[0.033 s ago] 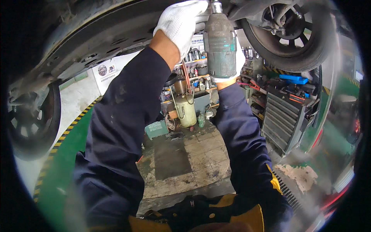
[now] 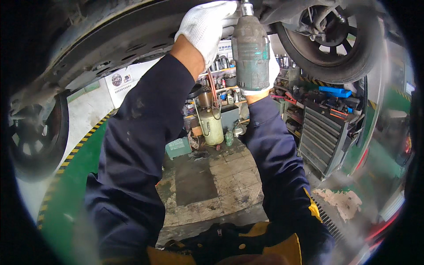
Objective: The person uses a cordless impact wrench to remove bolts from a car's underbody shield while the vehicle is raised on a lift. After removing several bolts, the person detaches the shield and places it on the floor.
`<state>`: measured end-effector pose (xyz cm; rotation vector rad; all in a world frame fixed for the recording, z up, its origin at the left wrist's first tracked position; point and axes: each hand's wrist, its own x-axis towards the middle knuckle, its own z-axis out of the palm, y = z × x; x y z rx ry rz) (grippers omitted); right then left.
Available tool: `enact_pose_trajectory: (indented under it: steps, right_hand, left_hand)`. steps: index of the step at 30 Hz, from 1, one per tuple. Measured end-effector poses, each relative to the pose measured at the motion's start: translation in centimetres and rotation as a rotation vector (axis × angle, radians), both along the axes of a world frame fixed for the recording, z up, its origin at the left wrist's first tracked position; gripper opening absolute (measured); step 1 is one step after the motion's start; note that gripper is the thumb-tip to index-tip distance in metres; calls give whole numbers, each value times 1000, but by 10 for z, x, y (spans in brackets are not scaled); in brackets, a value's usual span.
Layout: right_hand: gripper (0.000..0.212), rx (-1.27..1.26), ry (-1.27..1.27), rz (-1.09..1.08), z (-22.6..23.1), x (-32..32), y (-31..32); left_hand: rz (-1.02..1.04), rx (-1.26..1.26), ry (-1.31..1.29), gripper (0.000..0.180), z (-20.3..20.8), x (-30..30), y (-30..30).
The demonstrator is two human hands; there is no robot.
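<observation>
in the head view, the left hand (image 2: 204, 27), in a white knitted glove, is raised at the top centre of the frame, its fingers reaching right to just beside the metal socket (image 2: 247, 9). these fingers are bent and close together, but their tips are cut off or hidden, so i cannot tell whether they are clamped on anything. the power tool (image 2: 251, 55), grey and green and worn, stands upright at upper centre, with the socket at its top end running out of the frame. the right hand (image 2: 274, 70), also gloved in white, is behind the tool and clamped on it; its fingers are mostly hidden by the tool's body.

dark blue sleeves (image 2: 137, 123) rise from the lower edge. the underside of a car (image 2: 110, 53) fills the upper left, with one wheel (image 2: 62, 132) at the left edge and another tyre (image 2: 353, 68) at upper right. between the arms, a pale green tank (image 2: 212, 126) stands near a green crate (image 2: 178, 148). right of centre is a grey drawer cabinet (image 2: 321, 132), with a blue case (image 2: 336, 92) above it.
</observation>
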<state>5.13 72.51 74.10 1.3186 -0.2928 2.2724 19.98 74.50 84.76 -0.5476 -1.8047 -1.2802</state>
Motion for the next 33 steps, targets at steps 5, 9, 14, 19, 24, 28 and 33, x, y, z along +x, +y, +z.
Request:
enact_pose_trajectory:
  steps: [5,9,14,19,24,28,33]
  right_hand:
    - [39,74,53,-119,0,3,0]
    - [45,124,153,-51,-2,2,-6]
    - [29,9,153,-201,-3,13,-18]
    - [22,48,117,-470,-11,25,-13]
    - [20,14,81,-651,-14,35,-15]
    - [20,52,161,-657,-15,29,-20]
    - [22,56,178,-488,-8,28,-33]
  left_hand:
    - [119,-8,29,32,-6,5,-5]
    - [456,-162,92,42,-32,14,-21]
    - [586,12,-34,42,-65,10,-62]
    - [865,-520,96,41,-65,-11,-106]
    - [640,-298,83,34,-71,-45,-123]
    - [540,-130,49,36,-70,-47,-126]
    - [667,-193,85,39,-58,-30,-108]
